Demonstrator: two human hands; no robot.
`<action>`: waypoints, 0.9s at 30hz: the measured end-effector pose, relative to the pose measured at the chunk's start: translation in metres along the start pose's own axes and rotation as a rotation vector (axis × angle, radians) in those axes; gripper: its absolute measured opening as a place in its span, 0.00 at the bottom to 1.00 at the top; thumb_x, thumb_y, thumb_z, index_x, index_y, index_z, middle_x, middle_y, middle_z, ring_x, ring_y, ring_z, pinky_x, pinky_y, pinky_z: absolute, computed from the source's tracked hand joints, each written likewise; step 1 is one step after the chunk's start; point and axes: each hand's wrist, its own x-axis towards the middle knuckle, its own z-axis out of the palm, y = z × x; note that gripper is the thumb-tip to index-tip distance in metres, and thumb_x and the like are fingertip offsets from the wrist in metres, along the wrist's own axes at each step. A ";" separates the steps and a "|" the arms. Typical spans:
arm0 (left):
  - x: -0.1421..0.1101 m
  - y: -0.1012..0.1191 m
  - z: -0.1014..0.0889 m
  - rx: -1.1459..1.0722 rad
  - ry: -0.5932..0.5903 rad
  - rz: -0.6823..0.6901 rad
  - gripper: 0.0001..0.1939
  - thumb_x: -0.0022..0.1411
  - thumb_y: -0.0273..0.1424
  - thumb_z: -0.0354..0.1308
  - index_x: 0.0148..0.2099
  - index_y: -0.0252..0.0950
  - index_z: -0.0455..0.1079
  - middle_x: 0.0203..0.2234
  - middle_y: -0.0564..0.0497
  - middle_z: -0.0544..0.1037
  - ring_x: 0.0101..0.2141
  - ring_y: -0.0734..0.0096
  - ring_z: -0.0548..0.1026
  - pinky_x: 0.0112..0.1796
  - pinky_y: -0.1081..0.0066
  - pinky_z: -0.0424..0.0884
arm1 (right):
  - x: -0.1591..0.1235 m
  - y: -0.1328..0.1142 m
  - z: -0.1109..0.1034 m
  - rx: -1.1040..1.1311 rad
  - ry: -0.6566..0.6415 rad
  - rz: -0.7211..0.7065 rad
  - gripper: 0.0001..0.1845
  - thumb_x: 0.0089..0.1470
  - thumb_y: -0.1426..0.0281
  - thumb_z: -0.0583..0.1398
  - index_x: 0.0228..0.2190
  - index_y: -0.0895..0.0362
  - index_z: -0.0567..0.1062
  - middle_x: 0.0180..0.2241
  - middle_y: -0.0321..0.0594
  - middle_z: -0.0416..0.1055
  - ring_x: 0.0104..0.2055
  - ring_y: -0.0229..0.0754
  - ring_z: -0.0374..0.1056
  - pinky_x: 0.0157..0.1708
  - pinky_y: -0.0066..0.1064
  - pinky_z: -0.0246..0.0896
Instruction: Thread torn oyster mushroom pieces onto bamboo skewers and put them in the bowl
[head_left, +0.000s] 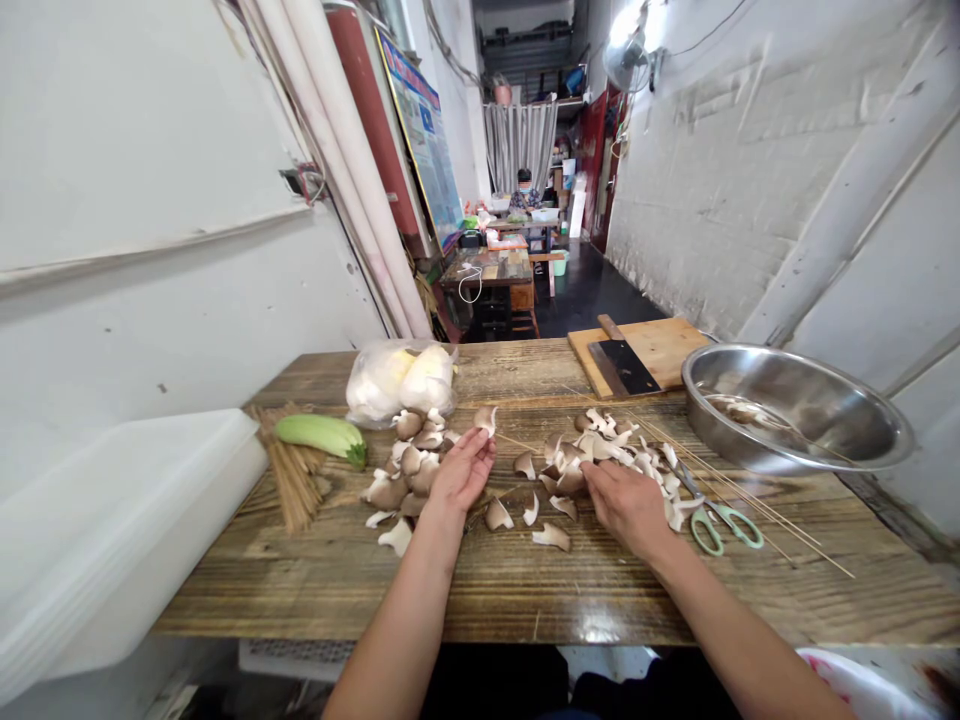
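Observation:
My left hand [463, 470] is palm up over the middle of the wooden table, fingertips pinching a brown-capped mushroom piece [486, 417]. To its left lies a heap of larger oyster mushrooms [411, 465]. On the right side my right hand [628, 508] reaches into a second pile of torn mushroom pieces [600, 428]. Its fingers are closed at a brownish piece [568, 478]; the fingertips are partly hidden. Several loose pieces, such as a curved one [498, 514], lie between the hands. Scissors with green handles [724, 520] rest just right of my right hand.
A steel basin [799, 400] holding some mushrooms stands at the right. Behind are a cutting board [675, 345] with a cleaver [622, 365]. Thin skewers [750, 495] lie near the scissors. Left are a bagged pale food [401, 382], a green gourd [319, 434], bundled sticks [289, 485] and white containers [135, 530].

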 end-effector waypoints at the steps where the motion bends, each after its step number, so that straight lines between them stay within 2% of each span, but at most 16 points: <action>1: 0.000 0.000 0.000 0.004 -0.003 -0.002 0.06 0.54 0.16 0.56 0.30 0.31 0.69 0.25 0.51 0.74 0.26 0.80 0.72 0.31 0.80 0.70 | 0.000 0.000 0.000 -0.002 -0.001 0.004 0.12 0.58 0.72 0.51 0.36 0.57 0.74 0.23 0.36 0.69 0.24 0.36 0.61 0.26 0.28 0.45; 11: -0.001 -0.002 -0.002 0.043 -0.064 -0.017 0.06 0.51 0.18 0.61 0.31 0.31 0.70 0.24 0.52 0.74 0.27 0.79 0.73 0.30 0.79 0.71 | 0.000 0.001 0.004 -0.013 -0.016 0.006 0.12 0.59 0.72 0.51 0.38 0.57 0.74 0.24 0.36 0.69 0.24 0.36 0.60 0.26 0.28 0.45; 16: -0.001 -0.002 -0.001 0.020 -0.095 -0.035 0.03 0.52 0.20 0.61 0.31 0.30 0.71 0.24 0.50 0.75 0.28 0.76 0.74 0.31 0.77 0.73 | 0.000 0.001 0.004 -0.009 -0.004 0.002 0.13 0.59 0.72 0.51 0.38 0.57 0.74 0.25 0.36 0.70 0.24 0.36 0.61 0.26 0.28 0.45; 22: -0.001 0.000 0.000 -0.010 -0.058 -0.013 0.04 0.53 0.18 0.58 0.31 0.30 0.70 0.25 0.50 0.76 0.28 0.78 0.74 0.31 0.79 0.72 | 0.001 0.000 0.001 -0.003 -0.005 0.014 0.13 0.59 0.72 0.51 0.37 0.57 0.75 0.23 0.36 0.69 0.23 0.35 0.61 0.25 0.28 0.45; 27: -0.002 -0.001 0.000 0.074 -0.054 0.010 0.04 0.51 0.18 0.61 0.30 0.30 0.70 0.26 0.49 0.76 0.29 0.76 0.74 0.34 0.77 0.71 | 0.001 0.001 -0.001 0.002 -0.024 0.029 0.12 0.58 0.72 0.52 0.37 0.57 0.75 0.24 0.37 0.70 0.24 0.35 0.62 0.25 0.27 0.47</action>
